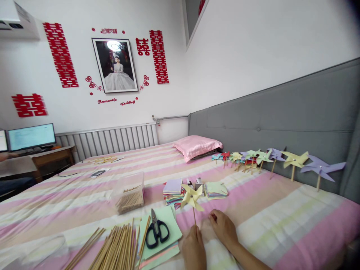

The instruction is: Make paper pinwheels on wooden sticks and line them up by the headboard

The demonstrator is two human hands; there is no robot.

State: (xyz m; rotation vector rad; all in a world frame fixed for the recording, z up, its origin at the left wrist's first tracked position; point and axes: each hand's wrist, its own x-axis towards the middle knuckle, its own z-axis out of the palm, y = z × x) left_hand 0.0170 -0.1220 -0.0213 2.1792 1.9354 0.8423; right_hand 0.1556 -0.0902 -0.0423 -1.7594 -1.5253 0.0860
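My left hand (pixel 193 248) is closed round the thin wooden stick of a pale yellow paper pinwheel (pixel 192 196) and holds it upright. Just to the right, my right hand (pixel 224 227) hovers low over the bed with its fingers curled together, apart from the pinwheel. Whether anything small sits in those fingers is hidden. Left of my hands, black-handled scissors (pixel 157 231) lie on green paper sheets (pixel 172 221). Beside them is a spread of wooden sticks (pixel 115 245). Stacks of coloured paper squares (pixel 173 186) lie behind the pinwheel.
Several finished pinwheels (pixel 294 160) lean in a row along the grey headboard (pixel 270 112). A clear plastic box (pixel 129 195) holds short thin sticks. Farther back on the striped bed (pixel 261 210) are a pink pillow (pixel 197 145) and a phone (pixel 98 174). Part of another person shows at the left edge.
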